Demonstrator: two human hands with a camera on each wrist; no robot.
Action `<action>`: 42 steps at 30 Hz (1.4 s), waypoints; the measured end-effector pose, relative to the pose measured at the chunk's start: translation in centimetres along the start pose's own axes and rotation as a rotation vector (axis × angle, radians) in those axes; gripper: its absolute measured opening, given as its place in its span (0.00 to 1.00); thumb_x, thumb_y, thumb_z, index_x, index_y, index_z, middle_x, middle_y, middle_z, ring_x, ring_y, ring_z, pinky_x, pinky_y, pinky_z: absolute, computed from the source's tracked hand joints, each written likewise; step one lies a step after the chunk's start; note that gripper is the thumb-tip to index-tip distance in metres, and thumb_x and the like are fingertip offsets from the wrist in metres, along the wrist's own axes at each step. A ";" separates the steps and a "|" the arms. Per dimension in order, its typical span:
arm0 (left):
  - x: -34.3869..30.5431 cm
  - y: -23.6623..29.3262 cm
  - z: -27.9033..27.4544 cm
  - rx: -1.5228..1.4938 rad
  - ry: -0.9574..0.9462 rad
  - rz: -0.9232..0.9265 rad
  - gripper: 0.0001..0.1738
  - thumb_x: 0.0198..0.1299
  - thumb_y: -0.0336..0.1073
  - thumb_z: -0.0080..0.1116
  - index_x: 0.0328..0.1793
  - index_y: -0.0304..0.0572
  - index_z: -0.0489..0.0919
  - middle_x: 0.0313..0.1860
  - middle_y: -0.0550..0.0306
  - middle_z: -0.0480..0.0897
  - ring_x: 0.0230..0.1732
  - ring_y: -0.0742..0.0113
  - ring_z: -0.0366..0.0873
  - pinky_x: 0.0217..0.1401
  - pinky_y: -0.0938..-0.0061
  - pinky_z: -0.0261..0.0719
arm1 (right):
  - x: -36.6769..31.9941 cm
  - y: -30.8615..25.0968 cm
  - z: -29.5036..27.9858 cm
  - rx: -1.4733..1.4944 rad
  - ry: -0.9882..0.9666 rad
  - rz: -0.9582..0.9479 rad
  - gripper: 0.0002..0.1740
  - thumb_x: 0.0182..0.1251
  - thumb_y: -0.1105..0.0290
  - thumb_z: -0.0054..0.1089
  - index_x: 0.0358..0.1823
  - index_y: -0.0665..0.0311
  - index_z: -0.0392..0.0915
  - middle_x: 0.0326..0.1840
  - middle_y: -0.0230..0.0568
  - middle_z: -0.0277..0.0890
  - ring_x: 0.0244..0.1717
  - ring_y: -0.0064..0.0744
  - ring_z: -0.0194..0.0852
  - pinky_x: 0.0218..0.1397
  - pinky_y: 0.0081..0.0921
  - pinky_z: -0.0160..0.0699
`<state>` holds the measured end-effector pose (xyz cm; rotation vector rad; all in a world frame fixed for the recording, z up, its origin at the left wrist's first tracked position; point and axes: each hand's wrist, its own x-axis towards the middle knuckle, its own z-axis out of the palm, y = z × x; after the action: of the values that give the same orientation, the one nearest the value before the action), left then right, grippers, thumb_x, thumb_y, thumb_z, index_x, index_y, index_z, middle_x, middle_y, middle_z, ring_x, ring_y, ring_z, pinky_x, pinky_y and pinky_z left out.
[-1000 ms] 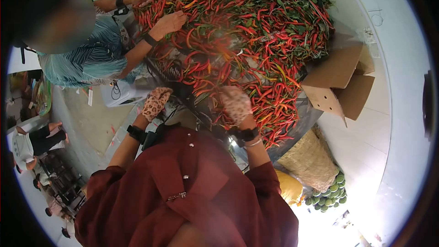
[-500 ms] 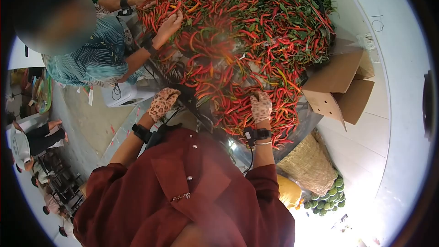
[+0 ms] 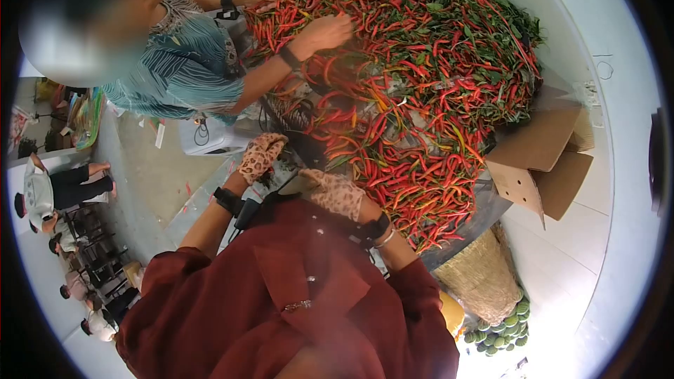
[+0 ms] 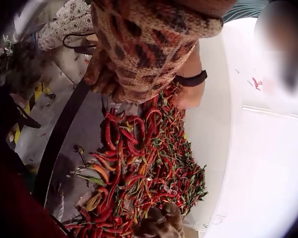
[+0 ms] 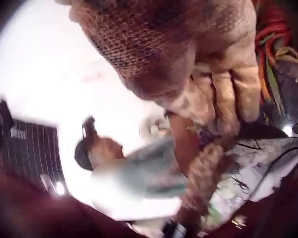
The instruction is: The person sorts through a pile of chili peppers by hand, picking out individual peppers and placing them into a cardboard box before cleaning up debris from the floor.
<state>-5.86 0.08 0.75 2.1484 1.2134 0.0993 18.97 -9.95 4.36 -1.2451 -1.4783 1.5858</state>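
A leopard-print glove covers my left hand (image 3: 262, 156), which is by the near edge of the chili heap. Its fingers are bent inward in the left wrist view, and their inner side is hidden. My right hand (image 3: 333, 194), in a similar spotted glove, is in front of my body, its fingertips pointing towards the left hand. In the right wrist view its fingers (image 5: 223, 94) are bent down; I cannot tell what lies under them. Red chilies (image 3: 421, 189) are spread right beside the right hand, some orange or yellow, with green leaves (image 3: 491, 35) thick at the far right.
Across at the left, another person's hands (image 3: 323, 34) are over the chilies. An open cardboard box (image 3: 530, 158) stands right of the heap. Below it are a woven sack (image 3: 481, 274) and a pile of round green fruit (image 3: 502, 330). Several people sit at the far left.
My right hand has come off the chilies, back left to near my left hand. The other person's nearer hand has reached further over the heap. The head view has shifted slightly.
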 end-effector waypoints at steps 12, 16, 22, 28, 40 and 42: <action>-0.4 0.5 1.6 -0.318 0.090 -0.074 0.20 0.62 0.37 0.51 0.59 0.38 0.74 0.51 0.47 0.79 0.55 0.52 0.75 0.59 0.66 0.71 | 4.0 4.3 -2.3 -0.982 0.246 0.090 0.21 0.57 0.67 0.54 0.55 0.55 0.76 0.64 0.43 0.66 0.67 0.46 0.58 0.69 0.41 0.57; 2.1 2.0 2.0 -0.379 0.002 -0.226 0.39 0.54 0.34 0.60 0.73 0.40 0.58 0.56 0.44 0.75 0.52 0.50 0.75 0.58 0.66 0.72 | 2.4 2.7 -3.7 -1.064 0.168 0.296 0.21 0.58 0.68 0.51 0.55 0.53 0.75 0.69 0.40 0.60 0.71 0.45 0.53 0.70 0.43 0.53; 6.5 1.7 5.2 -0.175 -0.016 -0.061 0.45 0.54 0.33 0.60 0.76 0.44 0.50 0.70 0.39 0.61 0.69 0.47 0.60 0.69 0.64 0.61 | -3.4 7.0 -5.9 -0.921 0.485 0.239 0.13 0.51 0.66 0.59 0.40 0.56 0.82 0.54 0.43 0.74 0.60 0.47 0.65 0.63 0.41 0.63; 7.1 6.7 4.6 -0.079 -0.306 -0.065 0.45 0.55 0.36 0.60 0.76 0.49 0.50 0.71 0.39 0.59 0.70 0.43 0.59 0.68 0.62 0.64 | -6.9 4.1 -11.4 -0.673 0.546 0.174 0.10 0.55 0.70 0.61 0.40 0.59 0.81 0.48 0.44 0.78 0.50 0.45 0.74 0.57 0.36 0.71; 7.0 6.4 5.2 -0.159 -0.352 0.002 0.47 0.54 0.34 0.62 0.77 0.47 0.48 0.72 0.41 0.57 0.72 0.47 0.56 0.72 0.65 0.59 | -6.3 5.0 -23.3 -1.009 0.773 1.089 0.47 0.54 0.49 0.59 0.72 0.63 0.53 0.69 0.54 0.59 0.66 0.50 0.60 0.64 0.40 0.67; 6.9 6.4 5.5 -0.147 -0.365 -0.014 0.47 0.54 0.34 0.62 0.77 0.47 0.48 0.72 0.41 0.57 0.72 0.48 0.56 0.73 0.66 0.58 | -4.3 3.9 -21.6 -0.983 0.731 1.048 0.47 0.54 0.50 0.59 0.72 0.63 0.51 0.68 0.55 0.59 0.66 0.50 0.60 0.64 0.41 0.67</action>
<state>4.76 0.52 -1.53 1.9256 0.9763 -0.1967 41.03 -6.41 3.14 -3.0856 -1.0940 0.5438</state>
